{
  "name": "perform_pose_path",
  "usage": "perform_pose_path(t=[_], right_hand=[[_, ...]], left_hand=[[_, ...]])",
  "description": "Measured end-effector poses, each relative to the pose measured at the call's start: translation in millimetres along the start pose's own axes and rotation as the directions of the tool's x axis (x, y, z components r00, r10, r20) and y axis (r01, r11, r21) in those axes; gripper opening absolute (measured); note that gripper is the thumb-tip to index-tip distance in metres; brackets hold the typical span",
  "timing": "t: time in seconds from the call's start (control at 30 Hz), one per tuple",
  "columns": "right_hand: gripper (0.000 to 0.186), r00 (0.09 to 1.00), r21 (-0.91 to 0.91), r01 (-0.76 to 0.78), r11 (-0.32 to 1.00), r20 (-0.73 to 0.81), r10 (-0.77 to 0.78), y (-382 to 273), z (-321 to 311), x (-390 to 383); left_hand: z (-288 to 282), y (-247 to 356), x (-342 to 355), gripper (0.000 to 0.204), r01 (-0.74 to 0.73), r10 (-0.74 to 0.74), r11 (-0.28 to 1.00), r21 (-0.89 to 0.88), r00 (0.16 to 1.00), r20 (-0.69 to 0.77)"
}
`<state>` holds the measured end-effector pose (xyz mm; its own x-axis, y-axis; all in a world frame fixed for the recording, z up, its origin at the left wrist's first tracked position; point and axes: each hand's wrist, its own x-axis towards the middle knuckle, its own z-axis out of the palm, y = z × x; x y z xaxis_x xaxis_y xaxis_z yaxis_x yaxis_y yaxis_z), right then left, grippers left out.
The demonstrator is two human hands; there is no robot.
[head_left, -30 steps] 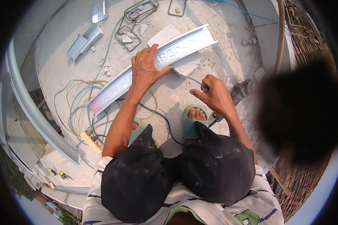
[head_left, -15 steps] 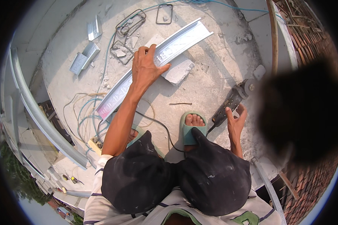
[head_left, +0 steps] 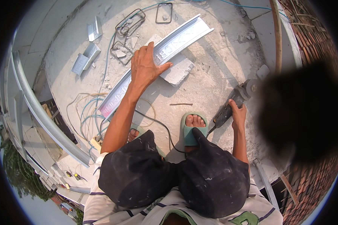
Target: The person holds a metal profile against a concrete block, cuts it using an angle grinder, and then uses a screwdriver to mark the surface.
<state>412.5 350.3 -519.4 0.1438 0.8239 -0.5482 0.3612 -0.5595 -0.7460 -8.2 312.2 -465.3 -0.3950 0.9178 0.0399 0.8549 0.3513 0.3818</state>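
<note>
My left hand (head_left: pixel 144 67) is clasped over a long silvery metal channel (head_left: pixel 182 36), its fingers over the far flange and its thumb along the near one. The channel lies slantwise from lower left to upper right and crosses a broken concrete block (head_left: pixel 177 70). To the right, my right hand (head_left: pixel 237 112) has its fingers round the body of a dark angle grinder (head_left: pixel 225 113), which rests on the concrete floor. The grinder's disc (head_left: pixel 250 87) points away from me. Part of the right hand's grip is hidden from view.
A black cord (head_left: pixel 159 123) runs by my sandals (head_left: pixel 194 129). Tangled hoses (head_left: pixel 88 114) lie left, beside a long curved-looking channel (head_left: pixel 45 112). Short channel offcuts (head_left: pixel 85 59) and bent wire frames (head_left: pixel 128 22) lie farther off. A nail-like rod (head_left: pixel 181 104) lies ahead; a dark blurred shape blocks the right.
My right hand has moved from beside the grinder onto its body, and its fingers have closed round it. The left hand stays on the metal channel.
</note>
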Motion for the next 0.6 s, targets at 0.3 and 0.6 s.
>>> perform_pose_path(t=[0.3,0.6], right_hand=[[0.034,0.997,0.323,-0.076,0.943,0.039,0.067,-33.1,23.4,-6.9],[0.042,0.979,0.63,-0.126,0.766,0.204,-0.006,-88.7,85.4,-45.0]], left_hand=[[-21.8,62.5,-43.0,0.08,-0.133,0.248,0.875,-0.465,0.949,0.196],[40.3,127.0,-112.9,0.086,0.508,0.28,0.492,-0.707,0.676,0.682]])
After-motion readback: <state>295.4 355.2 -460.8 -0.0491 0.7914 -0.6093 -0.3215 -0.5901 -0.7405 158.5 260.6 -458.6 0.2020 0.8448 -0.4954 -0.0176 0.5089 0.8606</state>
